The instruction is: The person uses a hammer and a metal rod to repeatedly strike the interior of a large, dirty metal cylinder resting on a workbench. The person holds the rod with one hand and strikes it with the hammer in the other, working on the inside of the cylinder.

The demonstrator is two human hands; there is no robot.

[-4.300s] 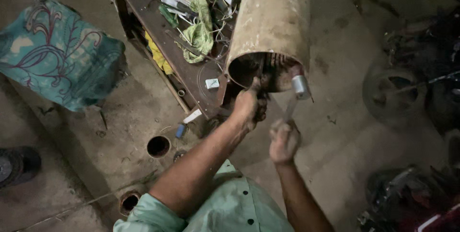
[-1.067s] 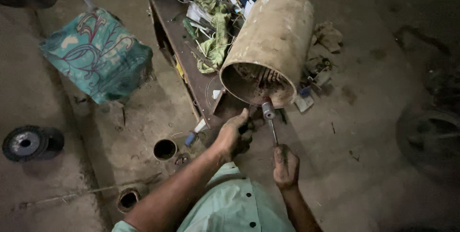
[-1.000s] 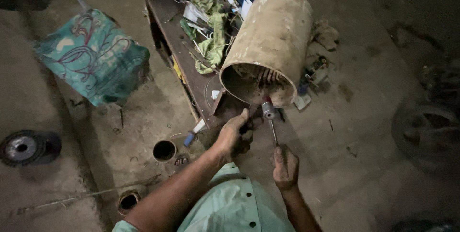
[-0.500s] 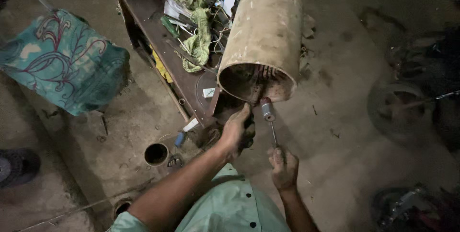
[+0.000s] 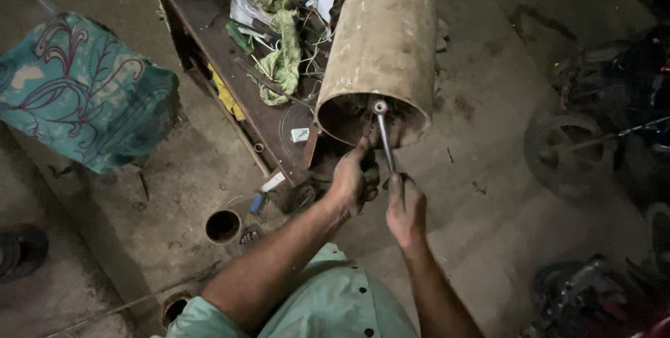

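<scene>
Right hand (image 5: 406, 207): grip pressed around lower end of metal ratchet wrench (image 5: 383, 137), wrench head just above, inside open mouth of rusty metal cylinder (image 5: 382, 45). Left hand (image 5: 352, 179): just left of right hand, fingers curled at cylinder's lower rim; held item hidden, cannot tell. Left of grips: cluttered surface (image 5: 216, 38) with green rag (image 5: 285, 55). Farther left: patterned teal cloth (image 5: 77, 94).

Cylinder (image 5: 382, 45): rusty, matt metal, rough and dusty.
Hammer (image 5: 383, 136): shiny metal head, smooth shaft.
Rags (image 5: 283, 52): crumpled green cloth.
Cushion (image 5: 80, 90): patterned teal cloth, upper left.
Floor (image 5: 488, 191): rough, stained concrete.
</scene>
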